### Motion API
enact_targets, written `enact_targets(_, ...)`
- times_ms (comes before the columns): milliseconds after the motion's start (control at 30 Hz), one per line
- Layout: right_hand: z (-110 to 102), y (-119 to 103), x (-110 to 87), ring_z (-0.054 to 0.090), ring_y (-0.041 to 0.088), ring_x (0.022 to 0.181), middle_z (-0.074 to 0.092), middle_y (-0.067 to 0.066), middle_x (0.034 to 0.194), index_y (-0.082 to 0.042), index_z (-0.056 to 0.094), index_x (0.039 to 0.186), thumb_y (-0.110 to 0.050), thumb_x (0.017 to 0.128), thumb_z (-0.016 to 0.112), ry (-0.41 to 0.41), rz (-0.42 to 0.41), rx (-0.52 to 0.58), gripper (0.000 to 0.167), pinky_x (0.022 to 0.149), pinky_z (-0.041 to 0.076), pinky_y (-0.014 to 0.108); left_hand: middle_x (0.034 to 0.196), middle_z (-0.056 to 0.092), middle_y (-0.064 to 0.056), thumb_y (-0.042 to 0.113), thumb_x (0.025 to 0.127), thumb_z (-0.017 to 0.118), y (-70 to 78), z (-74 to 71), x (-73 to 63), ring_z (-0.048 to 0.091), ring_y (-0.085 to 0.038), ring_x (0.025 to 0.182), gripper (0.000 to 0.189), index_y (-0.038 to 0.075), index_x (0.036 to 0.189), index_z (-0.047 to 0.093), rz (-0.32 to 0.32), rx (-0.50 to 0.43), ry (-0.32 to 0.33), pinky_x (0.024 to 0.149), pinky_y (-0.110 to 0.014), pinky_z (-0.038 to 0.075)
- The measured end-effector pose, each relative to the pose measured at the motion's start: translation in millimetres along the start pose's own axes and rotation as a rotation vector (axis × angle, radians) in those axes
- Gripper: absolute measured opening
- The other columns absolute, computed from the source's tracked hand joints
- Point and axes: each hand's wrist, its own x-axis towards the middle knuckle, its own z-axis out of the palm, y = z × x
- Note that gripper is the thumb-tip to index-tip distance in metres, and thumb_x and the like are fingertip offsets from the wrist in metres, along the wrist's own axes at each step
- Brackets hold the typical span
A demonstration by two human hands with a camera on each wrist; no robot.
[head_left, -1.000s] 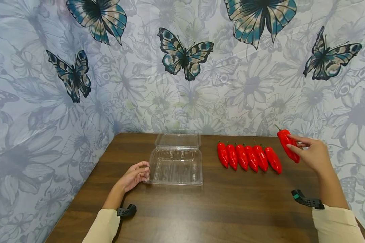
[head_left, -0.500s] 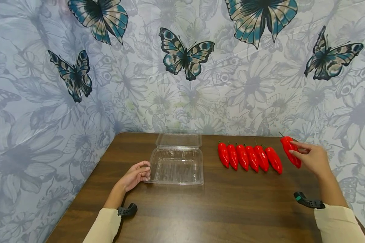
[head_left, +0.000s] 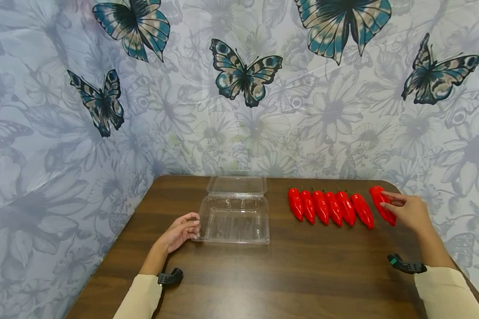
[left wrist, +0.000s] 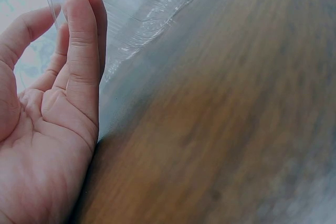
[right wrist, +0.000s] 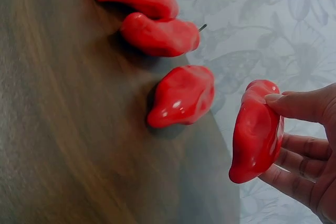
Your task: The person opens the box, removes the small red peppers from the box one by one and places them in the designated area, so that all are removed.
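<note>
In the head view, my right hand (head_left: 413,212) pinches a red chili pepper (head_left: 381,204) between thumb and fingers, at the right end of a row of similar peppers (head_left: 332,208). The right wrist view shows the held pepper (right wrist: 255,132) upright in the fingers, with a gap between it and the nearest pepper (right wrist: 184,97). A clear plastic container (head_left: 234,220) sits with its hinged lid (head_left: 237,184) folded back. My left hand (head_left: 179,231) has its fingertips at the container's left edge. Its fingers (left wrist: 81,51) are fairly straight in the left wrist view.
Everything rests on a brown wooden table (head_left: 239,279). Its back edge meets a cloth (head_left: 191,115) printed with butterflies and flowers. A black band sits on each wrist.
My right hand has lowered the pepper toward the table, to the right of the row. The left hand stays at the container, and the head view has shifted slightly.
</note>
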Motion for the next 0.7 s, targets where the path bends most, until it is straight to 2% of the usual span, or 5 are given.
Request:
enact_targets(167, 5.6, 11.2, 3.5, 0.063, 0.003, 0.072, 0.069, 0.034, 0.104, 0.008, 0.066, 0.124, -0.024, 0.092, 0.077, -0.039, -0.007, -0.009, 0.047, 0.054, 0.051, 0.023, 0.087, 0.067, -0.002, 0.003, 0.108, 0.042, -2.0, 0.6, -0.2, 0.069, -0.015, 0.076, 0.014, 0.004, 0.117, 0.052, 0.014, 0.001, -0.001, 0.068, -0.026, 0.058)
enact_targets(233, 9.3, 16.9, 4.5, 0.068, 0.014, 0.073, 0.07, 0.033, 0.102, 0.009, 0.066, 0.123, -0.023, 0.091, 0.078, -0.05, -0.01, -0.015, 0.047, 0.054, 0.051, 0.024, 0.087, 0.067, -0.002, 0.003, 0.108, 0.042, -2.1, 0.5, -0.1, 0.069, -0.015, 0.076, 0.013, 0.003, 0.117, 0.052, 0.013, 0.004, 0.006, 0.068, -0.026, 0.058)
enact_targets(333, 14.5, 25.2, 6.2, 0.07, 0.024, 0.075, 0.071, 0.031, 0.099, 0.009, 0.066, 0.123, -0.024, 0.091, 0.078, -0.061, -0.009, -0.032, 0.047, 0.054, 0.05, 0.025, 0.087, 0.067, -0.001, 0.003, 0.108, 0.042, -2.3, 0.3, -0.5, 0.069, -0.015, 0.076, 0.013, 0.002, 0.117, 0.051, 0.004, 0.007, 0.016, 0.069, -0.025, 0.058)
enact_targets(500, 19.3, 33.6, 8.1, 0.071, 0.034, 0.079, 0.071, 0.031, 0.099, 0.009, 0.066, 0.123, -0.024, 0.091, 0.077, -0.072, -0.015, -0.049, 0.047, 0.055, 0.05, 0.024, 0.087, 0.067, 0.0, 0.004, 0.108, 0.042, -1.6, 1.6, -0.5, 0.069, -0.014, 0.076, 0.012, 0.002, 0.117, 0.05, -0.002, 0.009, 0.019, 0.069, -0.025, 0.058)
enact_targets(700, 22.1, 36.2, 9.7, 0.071, 0.045, 0.086, 0.068, 0.036, 0.105, 0.01, 0.066, 0.122, -0.021, 0.091, 0.077, -0.08, -0.037, -0.048, 0.045, 0.056, 0.051, 0.023, 0.087, 0.067, 0.0, 0.0, 0.108, 0.038, -0.3, 1.2, -0.8, 0.069, -0.014, 0.076, 0.015, 0.003, 0.116, 0.051, 0.018, -0.001, -0.014, 0.071, -0.026, 0.059)
